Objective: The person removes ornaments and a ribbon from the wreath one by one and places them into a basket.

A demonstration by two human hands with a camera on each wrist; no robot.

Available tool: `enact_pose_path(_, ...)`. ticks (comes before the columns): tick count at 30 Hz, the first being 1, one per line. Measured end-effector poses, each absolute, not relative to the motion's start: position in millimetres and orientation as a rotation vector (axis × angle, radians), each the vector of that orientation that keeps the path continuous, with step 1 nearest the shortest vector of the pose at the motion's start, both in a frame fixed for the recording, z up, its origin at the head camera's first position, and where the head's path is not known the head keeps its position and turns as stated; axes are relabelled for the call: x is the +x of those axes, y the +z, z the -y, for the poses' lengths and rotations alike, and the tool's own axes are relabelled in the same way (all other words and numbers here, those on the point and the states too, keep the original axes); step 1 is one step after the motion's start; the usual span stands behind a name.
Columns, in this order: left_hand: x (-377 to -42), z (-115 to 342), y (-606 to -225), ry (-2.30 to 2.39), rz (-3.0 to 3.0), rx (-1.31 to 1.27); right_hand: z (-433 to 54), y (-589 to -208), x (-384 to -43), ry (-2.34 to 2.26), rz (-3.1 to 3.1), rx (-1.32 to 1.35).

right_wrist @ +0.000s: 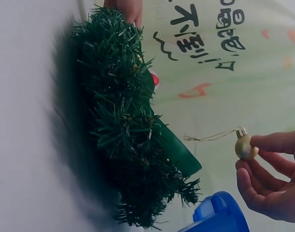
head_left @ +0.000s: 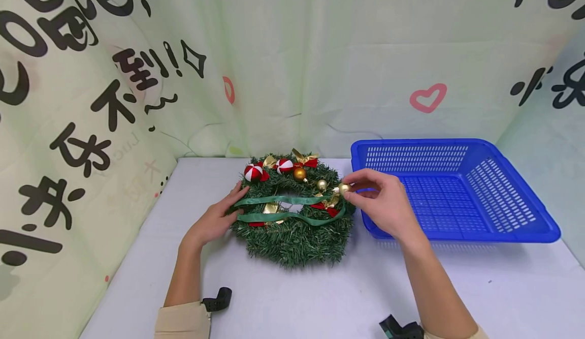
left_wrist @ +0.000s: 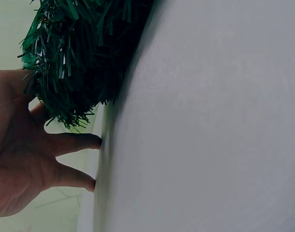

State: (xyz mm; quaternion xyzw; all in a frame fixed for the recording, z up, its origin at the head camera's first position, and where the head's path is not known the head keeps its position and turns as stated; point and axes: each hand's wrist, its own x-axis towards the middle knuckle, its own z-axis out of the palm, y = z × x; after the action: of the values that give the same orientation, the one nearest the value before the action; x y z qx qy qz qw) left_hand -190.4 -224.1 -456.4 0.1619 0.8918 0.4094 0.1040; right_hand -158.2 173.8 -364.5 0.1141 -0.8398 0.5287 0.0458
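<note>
A green wreath (head_left: 297,245) lies on the table, trimmed with red-and-white balls (head_left: 284,166), gold and red bows, an orange-gold ball (head_left: 299,174) and a small pale gold ball (head_left: 322,184). Two strands of green ribbon (head_left: 292,219) cross its middle. My left hand (head_left: 218,220) rests against the wreath's left side with fingers spread; in the left wrist view two fingertips touch the table. Above the wreath's right side, my right hand (head_left: 381,199) pinches a small gold bauble (right_wrist: 245,147) between thumb and fingers. A thin gold hanging loop (right_wrist: 212,137) trails from the bauble's cap, apart from the wreath.
A blue plastic basket (head_left: 457,235) with slotted walls stands right of the wreath, close behind my right hand. Behind the white table (head_left: 292,303) hangs a pale green curtain (head_left: 329,74) with black lettering. A black strap piece (head_left: 218,299) sits at my left cuff.
</note>
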Motion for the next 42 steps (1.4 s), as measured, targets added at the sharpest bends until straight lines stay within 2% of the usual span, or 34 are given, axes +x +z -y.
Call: enact_pose_path(42,-190.3,223.3,-456.5,1.183,-2.648,0.491,-224.8,-369.5,-171.1,1.466,2.643,-0.022)
